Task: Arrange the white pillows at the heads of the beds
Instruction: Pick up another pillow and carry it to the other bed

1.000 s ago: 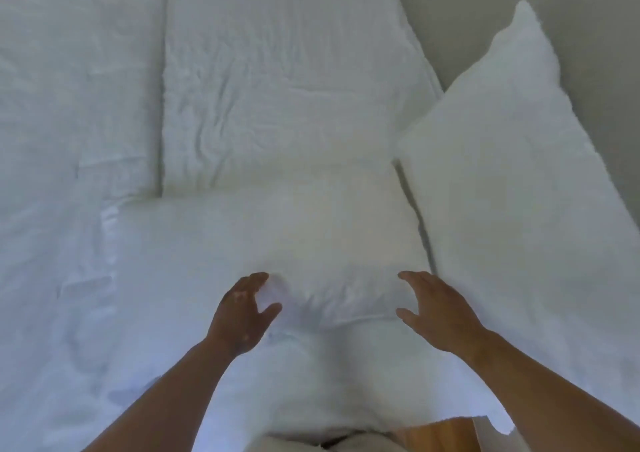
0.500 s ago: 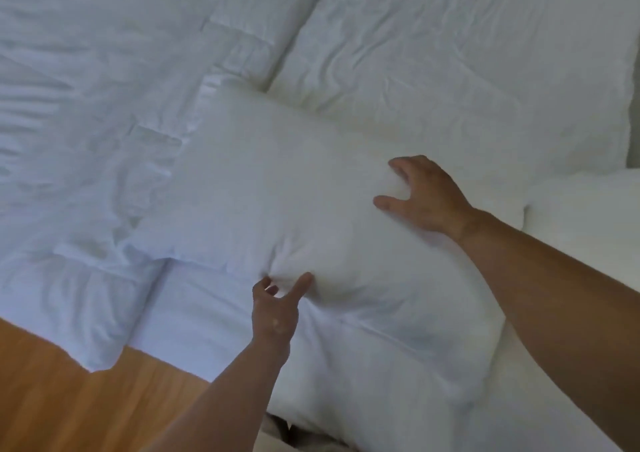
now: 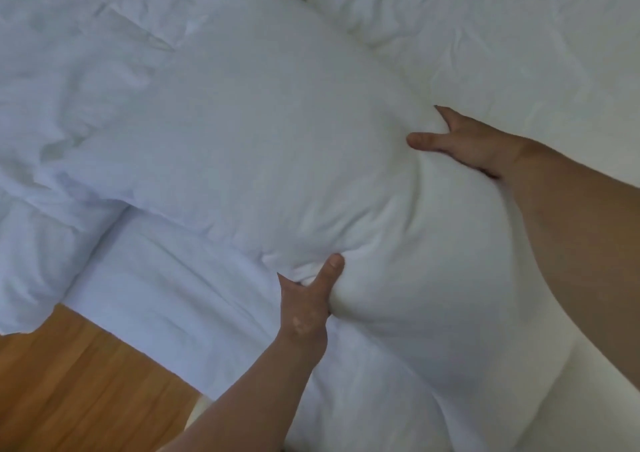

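A large white pillow [image 3: 263, 132] fills the middle of the view, lying slanted over the white bedding. My left hand [image 3: 308, 299] pinches its near edge, the thumb on top and the fingers tucked under the fabric. On the pillow's right side my right hand [image 3: 471, 143] grips it with the thumb and forefinger spread and the other fingers sunk out of sight. Both grips crease the pillow.
A crumpled white duvet [image 3: 69, 112] lies at the left and hangs over the bed's edge. A wrinkled white sheet [image 3: 502, 35] covers the upper right. Wooden floor [image 3: 79, 392] shows at the lower left, below the mattress side [image 3: 194, 313].
Both hands went from hovering open over the pillow to gripping it. The view has swung left, bringing the floor in. The pillow now looks nearer and larger.
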`<state>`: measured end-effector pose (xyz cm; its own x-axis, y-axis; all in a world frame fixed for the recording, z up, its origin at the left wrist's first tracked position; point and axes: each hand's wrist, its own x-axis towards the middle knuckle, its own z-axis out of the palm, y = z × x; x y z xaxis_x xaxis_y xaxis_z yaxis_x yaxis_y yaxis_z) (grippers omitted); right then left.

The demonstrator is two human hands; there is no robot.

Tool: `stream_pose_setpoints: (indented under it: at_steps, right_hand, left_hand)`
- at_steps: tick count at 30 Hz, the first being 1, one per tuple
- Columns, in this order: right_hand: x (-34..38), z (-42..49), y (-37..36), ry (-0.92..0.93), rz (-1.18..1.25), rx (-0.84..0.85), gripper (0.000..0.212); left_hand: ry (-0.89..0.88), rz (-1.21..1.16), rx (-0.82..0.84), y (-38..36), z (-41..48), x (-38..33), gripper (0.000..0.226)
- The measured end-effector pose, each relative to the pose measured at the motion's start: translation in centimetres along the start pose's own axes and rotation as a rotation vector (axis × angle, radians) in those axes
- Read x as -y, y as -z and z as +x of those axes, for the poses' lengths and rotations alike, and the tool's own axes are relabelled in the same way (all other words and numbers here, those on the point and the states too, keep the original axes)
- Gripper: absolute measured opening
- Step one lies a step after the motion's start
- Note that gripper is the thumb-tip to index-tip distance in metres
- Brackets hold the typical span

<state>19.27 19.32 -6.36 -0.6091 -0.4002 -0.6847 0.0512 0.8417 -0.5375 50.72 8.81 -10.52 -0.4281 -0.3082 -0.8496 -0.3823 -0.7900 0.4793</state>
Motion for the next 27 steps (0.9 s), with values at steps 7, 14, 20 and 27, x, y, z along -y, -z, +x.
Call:
stream_pose_setpoints:
  at_steps: [7, 14, 20, 27]
  right_hand:
    - [0.5, -3.8, -1.0, 0.058, 0.012, -0.092, 0.101]
    - [3.1, -10.1, -1.8, 0.123, 0.098, -0.141, 0.095]
    - [5.7, -15.6, -4.1, 0.14, 0.231, -0.212, 0.094]
    - [11.6, -21.2, -5.5, 0.201, 0.402, -0.322, 0.077]
  left_hand:
    - [-0.017, 0.001, 0.085, 0.2, -2.5, -1.3, 0.073]
    - [-0.009, 0.018, 0.009, 1.1, -8.1, -6.7, 0.063]
    - [-0.176, 0.084, 0.023, 3.7, -12.2, -11.7, 0.061]
    - [-0.379, 0.182, 0.068, 6.5, -15.8, -19.7, 0.071]
